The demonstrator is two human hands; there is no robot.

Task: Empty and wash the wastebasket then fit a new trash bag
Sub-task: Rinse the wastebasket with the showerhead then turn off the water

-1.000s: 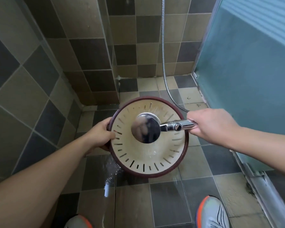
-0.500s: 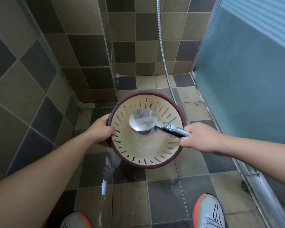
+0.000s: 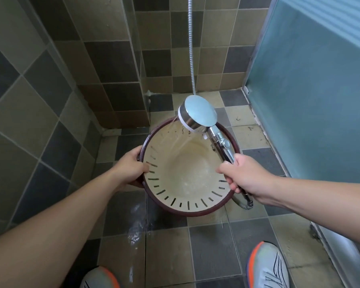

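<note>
The wastebasket [image 3: 187,179] is held low over the tiled floor [image 3: 212,246] of a shower corner, its round mouth tipped up toward the camera. It is smooth cream plastic inside, with a dark maroon rim and outer wall, and short narrow slots are cut in a ring around its side; the lower slots show plainly, while the upper ones are blurred by spray. Cloudy water pools in its rounded bottom.

The left hand [image 3: 131,169] grips the rim at the left side, thumb hooked inside over the slots and fingers curled round the outside. The right hand [image 3: 243,175] is closed round the handle of a shower head [image 3: 200,113], a shiny chrome disc with a white band at its edge and a round button on the handle. The head hangs over the far right of the rim, its face angled down and left, and fine jets stream into the basket. A ribbed metal hose [image 3: 191,48] runs down the wall behind the head, and a loop of it shows below the right wrist.

Wall and floor are square matte tiles in tan, brown and dark grey; the floor is wet and glossy to the left below the basket. A frosted blue-green glass panel [image 3: 312,90] stands on the right in a metal track. Two grey shoes [image 3: 268,265] with orange edging show at the bottom.
</note>
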